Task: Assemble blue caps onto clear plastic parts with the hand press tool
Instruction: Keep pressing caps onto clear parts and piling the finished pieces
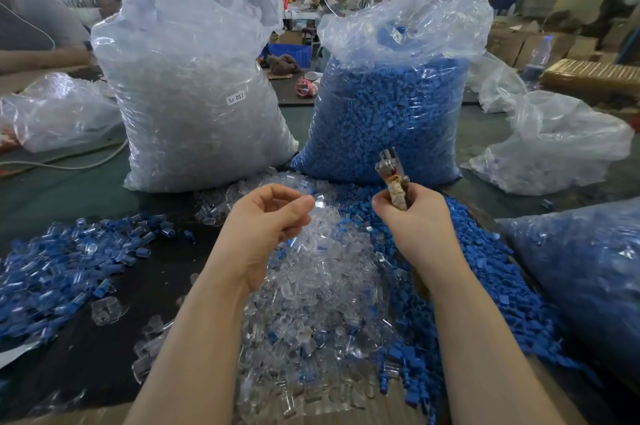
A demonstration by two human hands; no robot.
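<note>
Two big plastic sacks in the upper half of the frame, both standing on the dark table (pixel 79 189): left sack (pixel 194 85) full of clear parts, with a small white label on its front; right sack (pixel 391 106) full of blue caps, its top open. Another sack of blue pieces (pixel 581 272) at the right edge, lying low. Crumpled, nearly empty bags at the far left (pixel 59 113) and at the upper right (pixel 561 144).

In the lower middle, a heap of loose clear parts (pixel 311 303), reaching from the foot of the sacks down to the bottom edge. Just right of it and touching it, a heap of loose blue caps (pixel 485 286). At the lower left, well apart from these, a flatter spread of pieces with blue and clear together (pixel 69 268).

In the centre, above the heaps, two bare forearms and hands. Left hand (pixel 266 220): fingers curled, thumb and fingertips pinching one small clear part (pixel 319 200). Right hand (pixel 412 216): fingers closed around the wrapped handles of the metal press tool (pixel 391 171), its shiny head pointing up in front of the blue sack. Not possible to tell if something sits in the tool's head.
</note>
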